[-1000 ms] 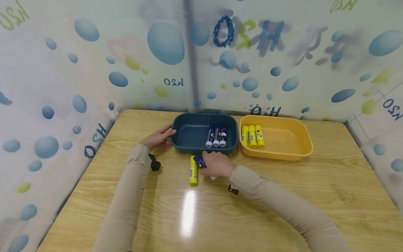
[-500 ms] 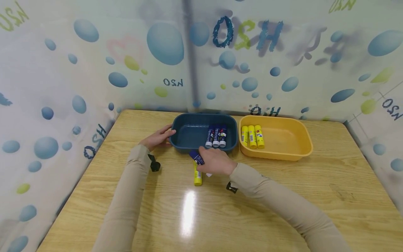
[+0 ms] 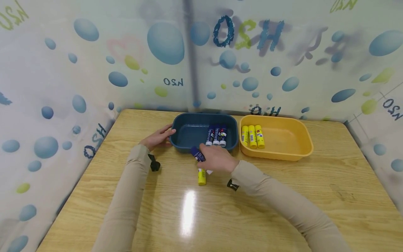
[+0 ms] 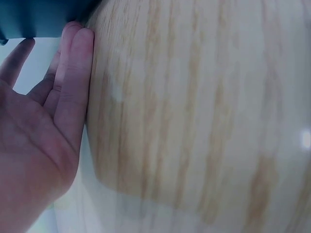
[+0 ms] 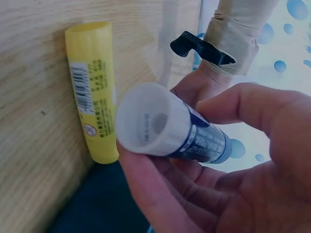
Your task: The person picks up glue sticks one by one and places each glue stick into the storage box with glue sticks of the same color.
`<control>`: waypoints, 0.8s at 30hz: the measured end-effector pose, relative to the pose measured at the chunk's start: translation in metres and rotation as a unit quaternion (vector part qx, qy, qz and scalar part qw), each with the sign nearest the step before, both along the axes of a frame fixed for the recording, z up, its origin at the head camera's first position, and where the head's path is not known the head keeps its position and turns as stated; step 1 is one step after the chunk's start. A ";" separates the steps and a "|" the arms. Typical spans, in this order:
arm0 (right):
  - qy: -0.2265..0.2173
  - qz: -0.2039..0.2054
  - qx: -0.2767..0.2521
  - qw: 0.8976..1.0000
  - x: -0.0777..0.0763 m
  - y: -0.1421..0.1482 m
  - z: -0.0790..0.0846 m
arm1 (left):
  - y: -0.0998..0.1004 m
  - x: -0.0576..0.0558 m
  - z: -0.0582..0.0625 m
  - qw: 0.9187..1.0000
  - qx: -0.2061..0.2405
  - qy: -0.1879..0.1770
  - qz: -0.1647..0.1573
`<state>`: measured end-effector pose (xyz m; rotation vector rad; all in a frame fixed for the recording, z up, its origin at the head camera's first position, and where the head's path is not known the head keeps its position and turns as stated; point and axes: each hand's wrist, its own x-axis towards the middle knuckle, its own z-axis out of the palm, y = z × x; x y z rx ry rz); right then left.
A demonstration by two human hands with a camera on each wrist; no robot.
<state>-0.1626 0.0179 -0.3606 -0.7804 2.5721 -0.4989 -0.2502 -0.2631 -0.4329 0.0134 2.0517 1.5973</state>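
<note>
My right hand [image 3: 218,159] grips a navy glue stick [image 3: 197,154] just in front of the blue bin [image 3: 189,148]. Its white base [image 5: 146,119] faces the right wrist camera, the thumb on one side and fingers on the other. A yellow glue stick [image 3: 202,177] lies on the table below this hand, its far part covered in the head view. My left hand [image 3: 157,138] rests at the bin's left end. In the left wrist view its extended fingers [image 4: 73,82] reach the bin's wall. Inside the bin, 3 navy glue sticks [image 3: 216,135] lie side by side at the right.
An orange-yellow bin [image 3: 283,154] stands to the right, close beside the blue one. At its left end lie 3 yellow glue sticks [image 3: 252,137]. Behind the wooden table [image 3: 252,217] hangs a patterned curtain-like backdrop [image 3: 132,42].
The loose yellow glue stick has shifted right, partly under the right hand. The right hand has moved slightly up with the navy glue stick. My left hand stays at the bin.
</note>
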 end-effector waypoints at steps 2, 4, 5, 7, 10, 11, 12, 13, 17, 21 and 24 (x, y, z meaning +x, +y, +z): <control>0.005 0.001 0.005 1.000 -0.002 0.000 0.001 | 0.000 0.000 0.000 1.000 0.000 0.001 0.000; 0.007 0.003 0.007 1.000 -0.004 0.000 0.003 | 0.000 0.000 0.000 1.000 0.000 0.001 -0.002; 0.007 0.003 0.007 1.000 -0.004 0.000 0.004 | 0.000 0.000 0.001 1.000 0.001 0.000 -0.002; 0.005 0.003 0.007 1.000 -0.006 0.000 0.008 | 0.000 0.001 0.001 1.000 0.002 0.000 -0.006; 0.001 0.003 0.004 1.000 -0.008 0.000 0.014 | 0.000 0.001 0.001 1.000 0.009 -0.004 -0.006; 0.003 0.003 0.006 1.000 -0.010 0.000 0.017 | 0.000 0.001 0.001 1.000 0.013 -0.006 -0.007; 0.006 0.004 0.008 1.000 -0.011 0.000 0.019 | -0.001 0.000 0.001 1.000 0.016 -0.007 -0.009; 0.011 0.005 0.011 1.000 -0.013 -0.001 0.021 | -0.001 0.000 0.001 1.000 0.019 -0.009 -0.009; 0.029 0.004 0.026 0.999 -0.021 -0.001 0.029 | -0.003 -0.001 0.000 0.999 0.030 -0.014 -0.015; 0.040 -0.003 0.035 0.999 -0.035 -0.003 0.037 | -0.004 -0.004 -0.002 0.999 0.037 -0.020 -0.014; 0.039 -0.016 0.040 0.998 -0.046 -0.004 0.043 | -0.004 -0.005 -0.003 0.999 0.038 -0.022 -0.011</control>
